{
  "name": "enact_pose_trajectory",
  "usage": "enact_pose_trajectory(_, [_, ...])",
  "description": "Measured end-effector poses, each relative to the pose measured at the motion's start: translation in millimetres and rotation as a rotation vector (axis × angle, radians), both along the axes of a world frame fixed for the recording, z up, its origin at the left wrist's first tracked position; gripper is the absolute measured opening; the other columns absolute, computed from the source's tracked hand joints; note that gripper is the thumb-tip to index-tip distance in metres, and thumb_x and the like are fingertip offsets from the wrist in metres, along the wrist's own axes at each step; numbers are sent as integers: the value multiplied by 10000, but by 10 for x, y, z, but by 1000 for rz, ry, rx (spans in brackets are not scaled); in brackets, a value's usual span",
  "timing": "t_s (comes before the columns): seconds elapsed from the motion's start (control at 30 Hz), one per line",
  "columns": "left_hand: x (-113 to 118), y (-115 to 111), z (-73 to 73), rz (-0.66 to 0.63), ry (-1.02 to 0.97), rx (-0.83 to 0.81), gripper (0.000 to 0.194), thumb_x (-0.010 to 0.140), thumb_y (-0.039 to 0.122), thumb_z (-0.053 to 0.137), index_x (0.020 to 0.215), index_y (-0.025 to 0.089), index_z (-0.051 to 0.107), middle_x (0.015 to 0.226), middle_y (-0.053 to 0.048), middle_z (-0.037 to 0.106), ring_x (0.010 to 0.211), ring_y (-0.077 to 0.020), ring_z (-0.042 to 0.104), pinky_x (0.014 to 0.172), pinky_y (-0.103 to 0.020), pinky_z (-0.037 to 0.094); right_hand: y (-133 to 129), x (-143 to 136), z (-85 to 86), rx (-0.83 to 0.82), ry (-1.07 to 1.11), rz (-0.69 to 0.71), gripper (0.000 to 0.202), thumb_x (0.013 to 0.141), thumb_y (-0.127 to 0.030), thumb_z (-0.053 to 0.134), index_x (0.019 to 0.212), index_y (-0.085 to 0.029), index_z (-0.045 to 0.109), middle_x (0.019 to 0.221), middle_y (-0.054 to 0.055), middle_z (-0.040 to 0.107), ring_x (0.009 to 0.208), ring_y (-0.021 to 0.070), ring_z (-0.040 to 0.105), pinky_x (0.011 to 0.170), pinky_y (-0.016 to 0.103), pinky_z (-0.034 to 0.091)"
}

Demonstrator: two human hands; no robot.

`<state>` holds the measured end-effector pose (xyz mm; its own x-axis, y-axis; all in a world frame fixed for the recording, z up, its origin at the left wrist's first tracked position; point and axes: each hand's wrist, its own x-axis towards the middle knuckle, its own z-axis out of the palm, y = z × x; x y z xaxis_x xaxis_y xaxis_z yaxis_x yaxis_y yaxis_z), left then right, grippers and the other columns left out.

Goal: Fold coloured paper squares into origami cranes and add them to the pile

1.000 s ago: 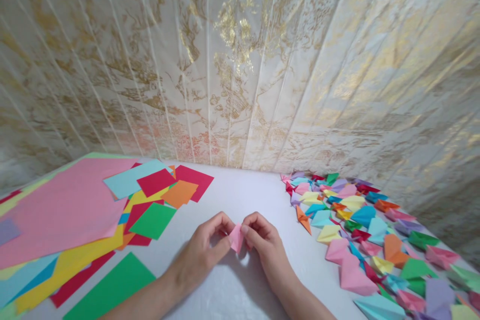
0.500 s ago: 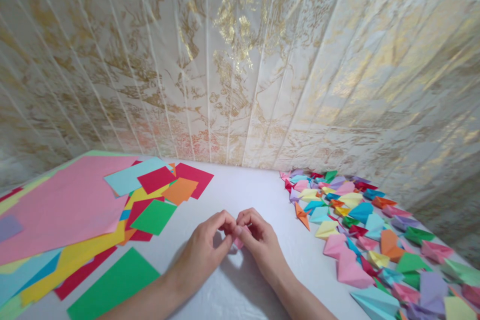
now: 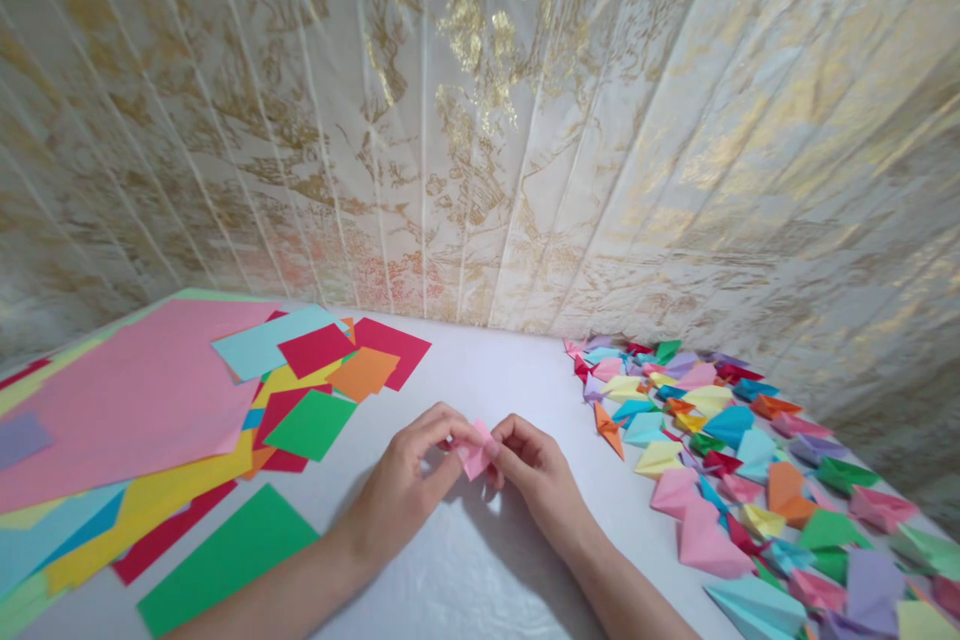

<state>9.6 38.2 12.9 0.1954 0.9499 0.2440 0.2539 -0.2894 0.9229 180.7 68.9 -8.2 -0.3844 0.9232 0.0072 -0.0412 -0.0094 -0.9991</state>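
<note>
A small folded piece of pink paper (image 3: 474, 452) is held between both hands, above the white table (image 3: 487, 370). My left hand (image 3: 421, 465) pinches its left side between thumb and fingers. On the right side, my right hand (image 3: 526, 460) grips the paper's edge with thumb and fingertips. The fingers partly cover the paper, so its full shape cannot be made out.
Flat coloured sheets lie at the left, among them a large pink sheet (image 3: 142, 390) and a green rectangle (image 3: 232, 560). Several folded paper pieces (image 3: 727, 425) spread over the right side. A gold-patterned curtain (image 3: 465, 120) hangs behind the table.
More of the pink paper shows between the hands, which have moved slightly apart. The whole view has shifted a little.
</note>
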Motion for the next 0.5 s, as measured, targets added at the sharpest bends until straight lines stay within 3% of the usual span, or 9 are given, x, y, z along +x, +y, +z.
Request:
enact_pose_trajectory(0.1, [15, 1, -4, -53, -56, -83, 128, 903, 300, 562, 934, 215, 653, 927, -13, 655, 895, -184, 619, 850, -276, 460, -14, -26, -6, 5, 26, -25, 380, 785, -530, 704, 737, -190, 544, 589, -37, 562, 522, 102, 483, 538, 227, 374])
enact_pose_trajectory(0.27, [12, 53, -92, -106, -210, -194, 211, 831, 253, 626, 1035, 198, 634, 1068, -58, 670, 1020, -221, 625, 916, -323, 469, -1, -24, 8, -12, 136, -81, 390, 746, -475, 755, 939, -228, 524, 589, -78, 549, 514, 110, 491, 540, 224, 367])
enact_pose_trajectory(0.5, [14, 89, -149, -127, -296, -250, 259, 792, 225, 669, 1046, 197, 634, 1064, -59, 673, 1027, -221, 631, 929, -338, 467, 10, 5, 1, -67, 174, -81, 304, 780, -430, 723, 880, -208, 541, 583, -73, 536, 517, 103, 499, 545, 222, 357])
